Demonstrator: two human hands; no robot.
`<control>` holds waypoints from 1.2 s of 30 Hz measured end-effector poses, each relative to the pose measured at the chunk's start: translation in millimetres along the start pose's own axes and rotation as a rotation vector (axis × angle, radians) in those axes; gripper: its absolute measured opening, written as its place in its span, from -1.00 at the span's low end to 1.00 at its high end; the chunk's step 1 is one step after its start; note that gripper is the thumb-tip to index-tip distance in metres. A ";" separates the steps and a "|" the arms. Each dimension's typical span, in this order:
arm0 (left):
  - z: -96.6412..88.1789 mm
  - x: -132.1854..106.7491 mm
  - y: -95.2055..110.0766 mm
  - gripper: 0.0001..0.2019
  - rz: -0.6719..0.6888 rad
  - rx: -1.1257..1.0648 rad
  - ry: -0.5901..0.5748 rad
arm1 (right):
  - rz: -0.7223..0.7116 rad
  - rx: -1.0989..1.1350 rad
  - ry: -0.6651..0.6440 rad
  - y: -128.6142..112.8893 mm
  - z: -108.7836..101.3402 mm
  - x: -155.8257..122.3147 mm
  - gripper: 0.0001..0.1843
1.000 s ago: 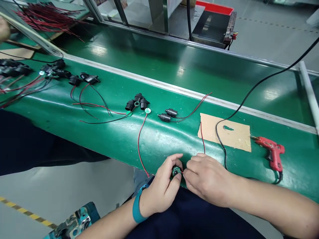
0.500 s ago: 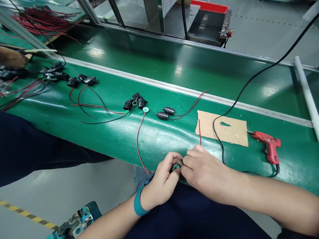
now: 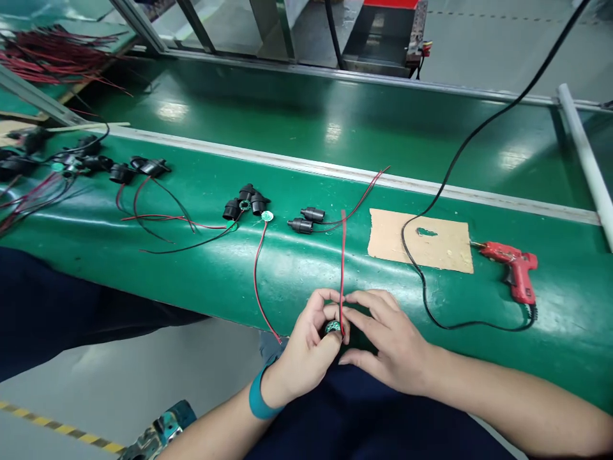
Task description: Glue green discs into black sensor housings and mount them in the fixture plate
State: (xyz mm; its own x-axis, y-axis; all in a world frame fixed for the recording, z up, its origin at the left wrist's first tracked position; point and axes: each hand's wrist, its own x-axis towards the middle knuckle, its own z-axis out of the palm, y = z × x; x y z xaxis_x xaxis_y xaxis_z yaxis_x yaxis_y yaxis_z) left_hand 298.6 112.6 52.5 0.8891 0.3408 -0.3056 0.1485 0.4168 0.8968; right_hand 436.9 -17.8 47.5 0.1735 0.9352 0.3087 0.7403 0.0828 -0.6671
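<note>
My left hand (image 3: 306,358), a teal band at its wrist, is closed around a small round green circuit board (image 3: 332,328). A dark part around the board is mostly hidden by my fingers. From the board a red-and-black wire (image 3: 343,255) runs up over the bench. Close on the right, my right hand (image 3: 397,342) has its fingers spread, fingertips near the wire; whether they touch it is unclear. Beyond my hands lie two black cylindrical housings (image 3: 301,225) with thin wires. A round white-topped board (image 3: 267,216) with a red wire rests left of them, beside black housings (image 3: 232,209).
A red glue gun (image 3: 520,275) lies at right, its tip by a piece of cardboard (image 3: 383,233). A black cable (image 3: 460,160) crosses the green bench (image 3: 205,281). More wired black housings (image 3: 153,167) and a red wire bundle (image 3: 57,54) are at left. Dark-clothed legs (image 3: 71,300) appear at lower left.
My right hand has let go of its pinch by the board and spread its fingers. The wire now rises beside my left fingers. At far left another person's hand has mostly left view.
</note>
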 end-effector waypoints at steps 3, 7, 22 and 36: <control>4.7 0.5 -0.9 -0.55 0.000 -0.014 -0.007 | 0.026 0.007 0.006 -1.4 6.8 9.2 -0.57; 6.3 1.2 -3.1 -0.48 0.048 0.036 0.023 | 0.005 0.105 0.068 -3.5 13.1 14.4 -0.77; 3.1 10.5 -3.2 -0.59 -0.245 0.185 0.060 | -0.002 0.109 0.227 17.4 23.5 14.5 -0.78; 5.1 15.1 -9.0 -0.69 -0.135 0.175 0.147 | 0.086 0.181 0.292 21.1 34.0 12.4 -0.68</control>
State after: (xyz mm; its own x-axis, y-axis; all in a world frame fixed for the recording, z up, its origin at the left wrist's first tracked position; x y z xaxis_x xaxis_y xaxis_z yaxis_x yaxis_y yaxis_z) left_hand 312.9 109.7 41.4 0.7856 0.4162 -0.4578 0.3454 0.3189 0.8826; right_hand 432.6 7.2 14.2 0.4277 0.8056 0.4099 0.5925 0.0926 -0.8002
